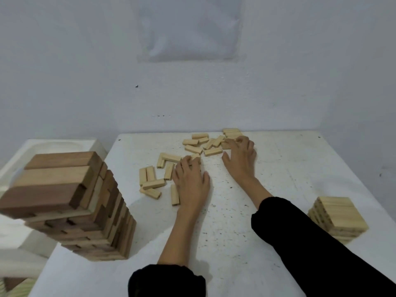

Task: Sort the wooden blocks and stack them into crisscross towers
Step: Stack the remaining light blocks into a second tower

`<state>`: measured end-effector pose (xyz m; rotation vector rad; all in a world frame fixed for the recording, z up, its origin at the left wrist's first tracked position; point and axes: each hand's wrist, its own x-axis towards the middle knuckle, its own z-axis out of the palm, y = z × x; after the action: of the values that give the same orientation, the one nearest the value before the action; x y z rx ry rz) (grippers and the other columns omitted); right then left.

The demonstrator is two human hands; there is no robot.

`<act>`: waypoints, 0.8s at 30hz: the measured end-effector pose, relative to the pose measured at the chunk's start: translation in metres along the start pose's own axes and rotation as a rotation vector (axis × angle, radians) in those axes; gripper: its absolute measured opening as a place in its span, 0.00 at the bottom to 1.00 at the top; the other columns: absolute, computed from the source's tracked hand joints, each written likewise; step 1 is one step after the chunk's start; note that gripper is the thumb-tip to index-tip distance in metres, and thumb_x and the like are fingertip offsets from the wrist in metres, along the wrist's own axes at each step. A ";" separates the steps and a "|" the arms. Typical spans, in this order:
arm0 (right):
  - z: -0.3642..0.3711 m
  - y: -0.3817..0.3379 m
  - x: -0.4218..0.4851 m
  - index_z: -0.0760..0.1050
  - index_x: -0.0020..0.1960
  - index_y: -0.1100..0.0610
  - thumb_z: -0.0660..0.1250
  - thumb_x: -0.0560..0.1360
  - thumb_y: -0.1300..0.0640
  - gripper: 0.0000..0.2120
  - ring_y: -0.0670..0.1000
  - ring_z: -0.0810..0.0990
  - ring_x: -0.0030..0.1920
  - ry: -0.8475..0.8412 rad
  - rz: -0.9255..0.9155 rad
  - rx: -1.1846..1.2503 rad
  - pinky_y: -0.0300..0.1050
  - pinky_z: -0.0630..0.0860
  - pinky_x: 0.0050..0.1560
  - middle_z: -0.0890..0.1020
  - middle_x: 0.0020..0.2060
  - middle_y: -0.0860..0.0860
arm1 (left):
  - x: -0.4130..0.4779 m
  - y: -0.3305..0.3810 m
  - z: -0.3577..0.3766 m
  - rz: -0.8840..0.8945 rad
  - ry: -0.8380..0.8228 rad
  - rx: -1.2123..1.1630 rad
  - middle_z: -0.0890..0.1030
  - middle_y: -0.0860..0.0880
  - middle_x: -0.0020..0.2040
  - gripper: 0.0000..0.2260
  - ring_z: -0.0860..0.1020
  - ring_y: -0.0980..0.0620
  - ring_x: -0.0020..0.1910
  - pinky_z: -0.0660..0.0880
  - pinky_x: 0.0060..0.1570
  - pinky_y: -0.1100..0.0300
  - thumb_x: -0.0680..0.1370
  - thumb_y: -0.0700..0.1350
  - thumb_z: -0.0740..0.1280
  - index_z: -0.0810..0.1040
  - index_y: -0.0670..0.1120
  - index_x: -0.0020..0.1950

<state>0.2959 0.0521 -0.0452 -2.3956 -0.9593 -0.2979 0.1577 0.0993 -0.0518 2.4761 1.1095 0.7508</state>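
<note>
Loose blocks (194,149) lie flat on the worktop (300,168), their long axes pointing every way. Left hand (190,181): fingers (185,162) curl over one block (196,156) lying crosswise at their tips. Right hand (241,156): fingers (243,139) bend among the far blocks, grip indeterminate.

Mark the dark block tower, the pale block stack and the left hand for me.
dark block tower (100,211): head view, side wall
pale block stack (340,213): head view, top face
left hand (191,181): head view, back of hand
</note>
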 end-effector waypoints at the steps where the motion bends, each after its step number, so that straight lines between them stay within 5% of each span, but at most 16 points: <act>1: 0.000 0.001 0.001 0.74 0.61 0.58 0.67 0.74 0.57 0.17 0.59 0.66 0.60 0.030 -0.001 0.011 0.52 0.67 0.56 0.70 0.60 0.59 | 0.000 0.000 0.001 0.002 0.001 -0.004 0.69 0.42 0.66 0.17 0.64 0.41 0.66 0.57 0.67 0.47 0.76 0.44 0.64 0.72 0.43 0.65; 5: 0.002 0.003 0.000 0.76 0.52 0.60 0.71 0.71 0.59 0.12 0.57 0.70 0.54 0.073 0.001 0.163 0.43 0.69 0.44 0.73 0.53 0.57 | 0.001 -0.001 0.002 0.001 0.021 0.002 0.69 0.42 0.67 0.18 0.65 0.41 0.66 0.59 0.65 0.46 0.75 0.44 0.65 0.73 0.43 0.65; 9: 0.003 0.006 -0.003 0.75 0.47 0.60 0.74 0.68 0.60 0.11 0.55 0.71 0.51 0.105 0.013 0.264 0.40 0.66 0.42 0.74 0.50 0.56 | 0.001 -0.001 0.002 0.001 0.013 0.000 0.68 0.42 0.67 0.18 0.63 0.42 0.66 0.57 0.66 0.47 0.76 0.45 0.64 0.72 0.44 0.65; 14: 0.001 0.003 -0.005 0.74 0.56 0.61 0.74 0.67 0.59 0.20 0.58 0.72 0.50 0.132 0.011 0.260 0.41 0.66 0.46 0.73 0.53 0.60 | 0.000 0.001 0.001 -0.002 0.017 -0.019 0.67 0.43 0.68 0.18 0.62 0.43 0.68 0.56 0.67 0.49 0.76 0.45 0.63 0.71 0.44 0.66; 18: 0.001 0.000 -0.003 0.71 0.67 0.54 0.68 0.69 0.54 0.26 0.58 0.67 0.58 -0.032 -0.040 0.024 0.48 0.67 0.49 0.70 0.61 0.57 | 0.000 0.000 0.001 0.005 0.019 -0.022 0.67 0.42 0.68 0.19 0.63 0.42 0.68 0.56 0.67 0.48 0.76 0.46 0.64 0.71 0.43 0.66; 24: -0.002 -0.003 -0.006 0.76 0.57 0.54 0.66 0.70 0.53 0.17 0.57 0.67 0.57 -0.039 0.013 0.007 0.47 0.64 0.48 0.71 0.57 0.57 | 0.001 0.000 0.001 -0.023 0.003 -0.016 0.65 0.43 0.69 0.21 0.61 0.44 0.68 0.55 0.68 0.51 0.77 0.47 0.63 0.67 0.42 0.69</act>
<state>0.2895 0.0492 -0.0452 -2.4086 -0.9600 -0.2439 0.1593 0.1002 -0.0525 2.4454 1.1270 0.7540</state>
